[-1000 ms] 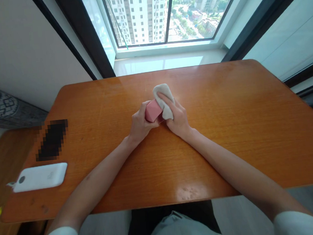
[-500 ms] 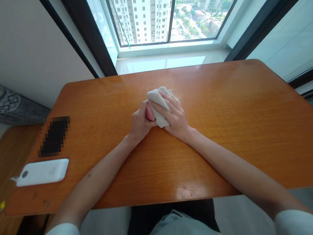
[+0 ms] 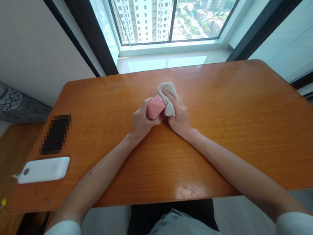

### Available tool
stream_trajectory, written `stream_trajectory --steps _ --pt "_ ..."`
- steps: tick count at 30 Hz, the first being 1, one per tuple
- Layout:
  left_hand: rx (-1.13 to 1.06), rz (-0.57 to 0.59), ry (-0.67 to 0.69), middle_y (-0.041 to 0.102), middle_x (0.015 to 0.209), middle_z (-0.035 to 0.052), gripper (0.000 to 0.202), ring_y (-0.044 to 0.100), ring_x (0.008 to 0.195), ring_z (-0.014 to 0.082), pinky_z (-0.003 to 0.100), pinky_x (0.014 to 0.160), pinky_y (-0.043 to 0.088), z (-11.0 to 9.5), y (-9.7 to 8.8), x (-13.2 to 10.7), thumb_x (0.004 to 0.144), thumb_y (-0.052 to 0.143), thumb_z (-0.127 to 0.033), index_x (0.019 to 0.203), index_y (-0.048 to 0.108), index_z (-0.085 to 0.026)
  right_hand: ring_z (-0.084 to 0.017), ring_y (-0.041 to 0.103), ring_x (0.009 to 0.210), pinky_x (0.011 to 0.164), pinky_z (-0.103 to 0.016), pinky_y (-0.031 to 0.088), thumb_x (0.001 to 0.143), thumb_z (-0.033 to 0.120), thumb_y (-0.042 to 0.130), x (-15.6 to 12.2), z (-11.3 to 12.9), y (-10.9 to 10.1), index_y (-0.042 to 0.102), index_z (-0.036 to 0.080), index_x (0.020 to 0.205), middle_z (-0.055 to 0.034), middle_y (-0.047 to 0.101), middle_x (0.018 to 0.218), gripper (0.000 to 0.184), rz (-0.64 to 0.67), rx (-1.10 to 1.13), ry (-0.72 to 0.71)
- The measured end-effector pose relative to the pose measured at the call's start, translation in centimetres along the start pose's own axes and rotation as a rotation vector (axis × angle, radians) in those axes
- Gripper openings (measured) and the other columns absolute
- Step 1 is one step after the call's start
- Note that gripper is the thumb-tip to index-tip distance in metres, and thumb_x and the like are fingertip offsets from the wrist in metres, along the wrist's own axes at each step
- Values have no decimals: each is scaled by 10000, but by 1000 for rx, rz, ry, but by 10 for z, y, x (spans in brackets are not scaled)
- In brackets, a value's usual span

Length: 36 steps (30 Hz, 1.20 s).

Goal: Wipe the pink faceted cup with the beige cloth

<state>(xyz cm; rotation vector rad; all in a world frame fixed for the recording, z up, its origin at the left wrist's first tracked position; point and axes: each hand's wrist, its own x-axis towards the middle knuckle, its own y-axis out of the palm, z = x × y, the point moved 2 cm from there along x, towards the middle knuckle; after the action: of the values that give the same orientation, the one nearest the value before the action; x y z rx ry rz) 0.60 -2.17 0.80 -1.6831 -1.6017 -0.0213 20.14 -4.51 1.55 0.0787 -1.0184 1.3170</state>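
My left hand (image 3: 142, 120) grips a pink faceted block (image 3: 155, 108), its fingers wrapped around the block's near side. My right hand (image 3: 180, 119) pinches a crumpled white cloth (image 3: 169, 98) and presses it against the block's right end. Both hands meet just above the middle of an orange wooden table (image 3: 231, 143), with the block held close over its surface. The cloth hides the right end of the block.
A white power bank (image 3: 44, 170) with a thin cable lies near the table's left edge, beside a pixelated dark rectangle (image 3: 55, 134). A lower wooden surface (image 3: 3, 169) lies left of the table. Large windows (image 3: 146, 15) stand beyond the far edge.
The cloth, wrapped over the block half a second ago, has moved right and uncovered most of the block. The block now shows between my hands, as it did one second ago.
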Motion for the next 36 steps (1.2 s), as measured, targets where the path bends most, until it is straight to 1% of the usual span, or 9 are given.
stream_trajectory --steps 3,7,9,15,20,22,28,34,36 --pt "25 6 -12 829 1095 -11 704 748 841 151 258 779 571 -4 -1 0 779 908 -243 1429 640 -257 -325 714 1484 1261 -596 609 942 99 566 -2 -2 -1 542 302 1703 -94 717 1626 787 -25 0 75" --pt "-37 25 6 845 1170 18 687 786 915 181 288 826 616 -3 -2 -1 835 929 -387 1439 627 -261 -366 535 1670 1389 -669 459 1011 170 613 -3 15 -2 535 428 1703 -12 610 1741 743 26 -59 -232" --pt "-39 22 21 847 1189 24 692 792 934 188 298 838 625 -3 -2 -1 841 934 -407 1442 623 -263 -377 497 1697 1414 -684 412 1029 197 627 -2 15 -1 574 437 1672 0 620 1732 688 49 -52 -279" --pt "64 3 -2 831 1114 -9 721 757 850 153 256 779 581 -6 -2 -1 769 916 -242 1427 622 -251 -318 740 1451 1228 -570 638 938 110 564 2 -8 -3 591 294 1660 -78 755 1579 746 -12 21 82" --pt "-17 11 21 829 1105 3 598 773 873 171 300 779 612 -5 -3 -1 877 891 -414 1395 637 -255 -372 551 1656 1358 -668 493 1007 167 639 -1 16 -4 537 425 1707 -26 664 1688 753 17 -78 -313" --pt "-31 16 12 828 1085 4 571 778 869 181 316 772 621 -4 -2 -1 897 877 -465 1379 647 -265 -379 506 1689 1387 -681 448 1020 170 650 0 19 -3 564 435 1688 -21 662 1689 724 28 -80 -365" --pt "54 -6 -18 833 1124 8 717 763 864 168 272 790 587 -3 0 -1 770 888 -258 1436 624 -256 -319 733 1455 1239 -586 625 924 90 559 2 -7 -1 577 307 1672 -78 749 1580 780 -12 49 95" --pt "11 12 -7 838 1077 14 633 787 858 199 330 795 643 -2 -2 -1 850 900 -404 1411 633 -283 -371 502 1692 1393 -687 439 999 174 641 1 16 -4 577 441 1668 -1 629 1720 724 49 -33 -275" --pt "8 17 -10 838 1078 12 650 788 860 202 337 797 647 -4 -2 -1 844 908 -410 1417 627 -283 -367 505 1691 1404 -685 425 1011 185 642 3 14 -3 587 433 1662 -4 635 1716 698 51 -30 -255"
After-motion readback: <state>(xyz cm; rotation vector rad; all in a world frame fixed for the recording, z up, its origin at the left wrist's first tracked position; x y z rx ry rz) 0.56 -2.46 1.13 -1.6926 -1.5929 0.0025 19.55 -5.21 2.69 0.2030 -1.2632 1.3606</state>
